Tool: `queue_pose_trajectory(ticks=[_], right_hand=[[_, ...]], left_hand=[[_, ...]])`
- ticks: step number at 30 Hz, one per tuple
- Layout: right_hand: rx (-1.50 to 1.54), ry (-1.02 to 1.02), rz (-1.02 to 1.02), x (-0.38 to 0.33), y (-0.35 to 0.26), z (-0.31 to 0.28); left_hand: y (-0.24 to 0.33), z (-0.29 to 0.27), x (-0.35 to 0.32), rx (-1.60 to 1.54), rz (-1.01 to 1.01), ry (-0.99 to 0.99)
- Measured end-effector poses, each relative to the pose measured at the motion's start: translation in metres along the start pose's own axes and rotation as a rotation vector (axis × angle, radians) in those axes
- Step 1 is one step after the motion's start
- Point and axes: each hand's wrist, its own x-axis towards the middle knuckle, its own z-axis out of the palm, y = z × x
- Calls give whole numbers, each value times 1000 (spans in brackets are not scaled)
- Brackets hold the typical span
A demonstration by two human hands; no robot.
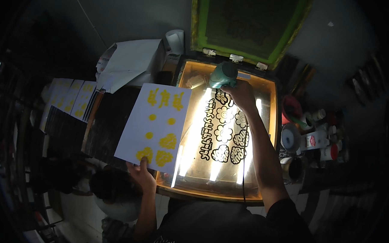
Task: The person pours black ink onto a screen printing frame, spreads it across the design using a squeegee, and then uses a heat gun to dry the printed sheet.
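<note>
My left hand (143, 176) pinches the lower edge of a white sheet (132, 132), its thumb on top. Yellow blotches and lettering-like shapes are printed on the sheet, which overlaps the left side of a lit light table (269, 120). Over the table's far part, my right hand (239, 92) grips a teal hair dryer (224, 74), its handle mostly hidden by my fingers. A thin dark cord (244, 174) hangs below my right forearm. Black flower and lettering artwork (223, 133) lies on the bright glass, partly covered by that forearm.
A green screen-printing frame (249, 27) stands raised on hinge clamps (236, 58) behind the table. Yellow-printed sheets (81, 99) sit on a stack at left, near a large white paper bundle (132, 59). Tubs and bottles (311, 140) crowd the right side.
</note>
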Motion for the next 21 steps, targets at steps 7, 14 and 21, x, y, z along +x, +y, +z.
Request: queue_pose_trajectory(ticks=[7,14,21], right_hand=[[64,-13,-102,-20,14,-11],[60,-148,-114,-84,-9,-20],[138,-206,-51,-133,-4,-16]], left_hand=[[1,2,-1,-32,-8,-9],[-5,-1,2,-41,10,-24],[-4,1,1,-52,18,-15]])
